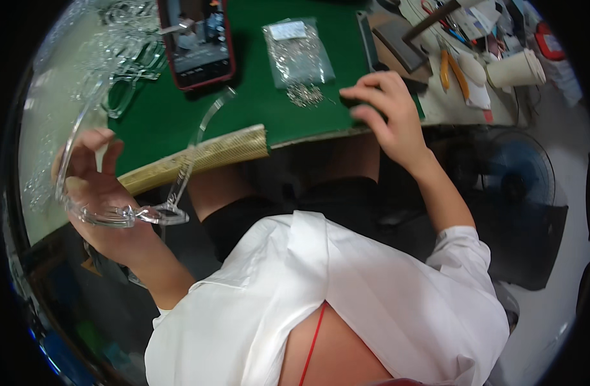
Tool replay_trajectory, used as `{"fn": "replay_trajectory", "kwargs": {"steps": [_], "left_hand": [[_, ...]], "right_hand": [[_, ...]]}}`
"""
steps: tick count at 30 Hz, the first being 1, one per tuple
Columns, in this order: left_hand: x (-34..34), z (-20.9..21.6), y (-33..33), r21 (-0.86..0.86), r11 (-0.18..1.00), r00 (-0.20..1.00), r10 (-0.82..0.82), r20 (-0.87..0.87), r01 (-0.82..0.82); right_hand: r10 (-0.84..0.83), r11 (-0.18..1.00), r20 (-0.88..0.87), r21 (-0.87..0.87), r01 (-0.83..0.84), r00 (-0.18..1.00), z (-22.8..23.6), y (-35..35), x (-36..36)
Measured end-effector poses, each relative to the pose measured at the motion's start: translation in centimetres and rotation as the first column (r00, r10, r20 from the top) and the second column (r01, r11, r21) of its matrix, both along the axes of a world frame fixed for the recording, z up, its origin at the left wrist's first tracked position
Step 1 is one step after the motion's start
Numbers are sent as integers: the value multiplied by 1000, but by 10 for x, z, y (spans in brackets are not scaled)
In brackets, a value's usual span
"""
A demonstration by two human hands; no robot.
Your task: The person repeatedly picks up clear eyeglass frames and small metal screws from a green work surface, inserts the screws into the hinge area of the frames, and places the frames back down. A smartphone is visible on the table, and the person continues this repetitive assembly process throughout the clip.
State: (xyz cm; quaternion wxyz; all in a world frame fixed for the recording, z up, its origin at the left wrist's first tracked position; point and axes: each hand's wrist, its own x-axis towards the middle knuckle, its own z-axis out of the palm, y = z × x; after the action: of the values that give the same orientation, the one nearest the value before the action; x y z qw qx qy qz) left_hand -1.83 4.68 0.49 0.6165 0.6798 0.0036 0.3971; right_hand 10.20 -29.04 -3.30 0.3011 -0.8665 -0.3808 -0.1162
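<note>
Lighting fair, indoor; lamp itself out of view, exact direction unclear. Your white shirt [256,309], below & between hands, is brightest, folds nearly washed out. Under-bench area below your R hand [392,116] v. dark, detail lost. R fingertips a bit blurred. Clear glasses frame [105,217] in your L hand [92,177]: bright glints along rims, edges hard to read vs. skin. Plastic bag [298,58], L of & above R hand, has patchy glare. Fan [517,170], R of & below R hand, dim, soft. Fisheye: black border all round, bench edge bent, outer bits smeared.
</note>
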Motion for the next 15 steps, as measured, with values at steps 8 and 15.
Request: {"fn": "replay_trajectory", "kwargs": {"steps": [8, 15], "left_hand": [[8, 5, -36, -170, 813, 823, -568, -21, 557], [14, 7, -63, 18, 917, 908, -393, -147, 400]], "right_hand": [[-2, 997, -301, 75, 25, 954, -1, 16, 9], [-91, 993, -199, 56, 104, 976, -6, 30, 2]]}}
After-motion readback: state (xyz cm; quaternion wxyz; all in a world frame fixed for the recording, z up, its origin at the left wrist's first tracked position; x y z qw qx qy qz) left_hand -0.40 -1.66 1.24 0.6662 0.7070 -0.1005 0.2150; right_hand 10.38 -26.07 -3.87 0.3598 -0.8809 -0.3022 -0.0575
